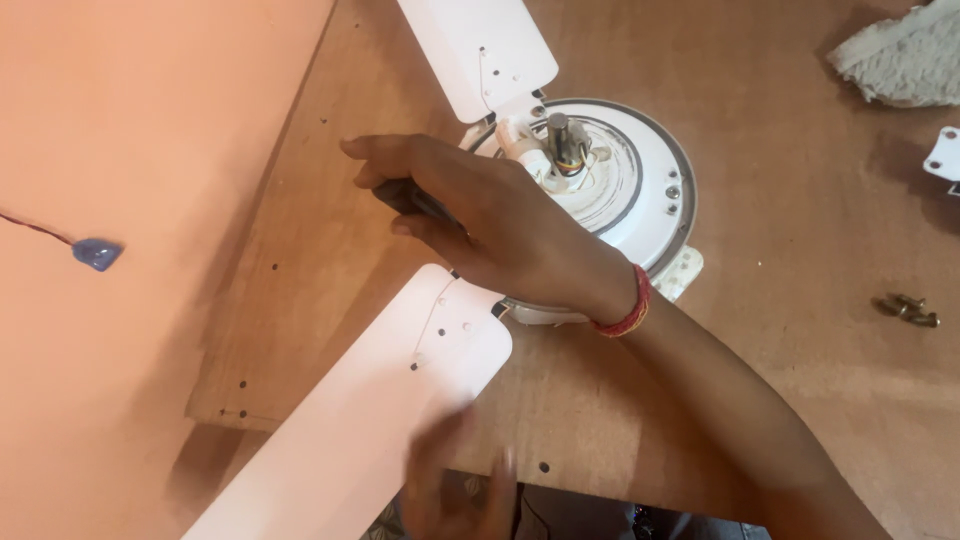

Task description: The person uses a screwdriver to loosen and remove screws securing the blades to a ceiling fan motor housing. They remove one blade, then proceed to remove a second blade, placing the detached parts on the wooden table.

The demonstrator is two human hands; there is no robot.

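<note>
Disassembly or assembly work on a white ceiling fan [610, 190] looks to be the step in hand, though we cannot tell which. The fan lies on the brown plywood desk [780, 400] with its round motor housing facing up and the metal shaft with coloured wires exposed at the centre.

Our right hand [480, 225] reaches across the housing's left edge and grasps a dark, slim tool [405, 197], likely a screwdriver handle, with the fingers curled round it. Our left hand [455, 490] is a blur at the bottom edge, beside the lower blade; whether it is clenched or released we cannot tell.

We judge the next move calls for steadying the lower blade [370, 420] and lining the tool up with the small screw holes near its root. The upper blade [480, 50] shows the same holes.

The blades are smooth, flat, painted metal; the housing is glossy with a grey ring. Brass-coloured screws [908, 310] lie loose to the right, a rough white cloth [900, 60] sits in the far corner, and a red thread bracelet [630, 305] circles the right wrist.
</note>
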